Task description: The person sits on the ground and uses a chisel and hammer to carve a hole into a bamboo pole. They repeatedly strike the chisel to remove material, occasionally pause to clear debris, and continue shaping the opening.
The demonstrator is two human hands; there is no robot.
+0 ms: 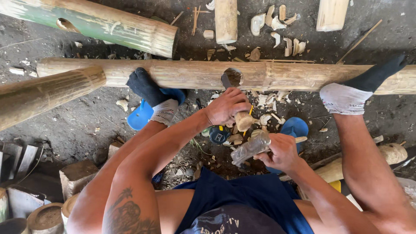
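Currently your left hand (226,106) grips a wooden-handled chisel (236,104) set in the hole of the long, stiff, heavy pale bamboo pole (182,74) pinned underfoot on the floor, while your right hand (282,151) clasps a hard cylindrical mallet (250,148).

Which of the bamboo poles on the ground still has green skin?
The thick pole at the top left, lying at a slant with a hole cut in it. The long pole under both feet and the others are pale tan all over.
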